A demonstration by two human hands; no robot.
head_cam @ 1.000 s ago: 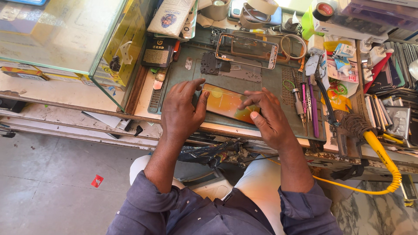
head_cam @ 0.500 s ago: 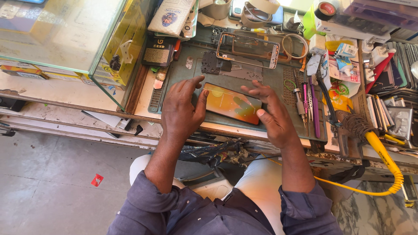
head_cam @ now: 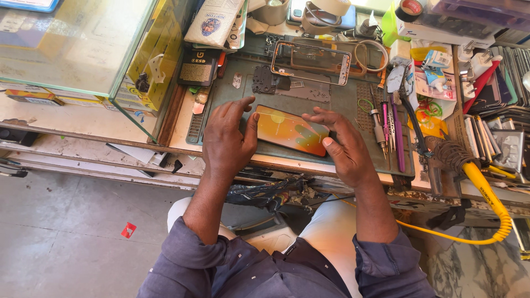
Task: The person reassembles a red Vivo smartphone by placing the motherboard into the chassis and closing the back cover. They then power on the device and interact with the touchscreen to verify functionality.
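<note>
A person sits at a crowded work bench and looks down at a phone (head_cam: pixel 290 131). The phone lies flat on a dark green mat (head_cam: pixel 342 99), close to the front edge of the bench. Its screen is lit up in orange and yellow.

The left hand (head_cam: pixel 229 138) rests at the left end of the phone. Its fingers are spread and a little bent, and the thumb presses against the phone's left edge. The hand is mostly open and does not wrap around the phone.

The right hand (head_cam: pixel 342 146) is at the right end of the phone. Its fingers reach over the top right corner, and the thumb touches the right edge. This hand is loose and partly open too (it steadies the phone but does not lift it). So the phone sits between the two hands, flat on the mat.

Farther back on the mat lies a see-through phone frame (head_cam: pixel 312 62) with an orange rim. Beside it, to the left, sits a small dark metal part (head_cam: pixel 264 80).

To the right of the phone, some thin tools (head_cam: pixel 389 124) lie in a row: a screwdriver, tweezers and a pink stick. A yellow curly cord (head_cam: pixel 486 193) hangs off the right side of the bench.

On the left stands a glass case (head_cam: pixel 83 49) with a yellow box (head_cam: pixel 160 55) leaning by it. A small black packet (head_cam: pixel 199 67) lies near the mat's back left corner.
</note>
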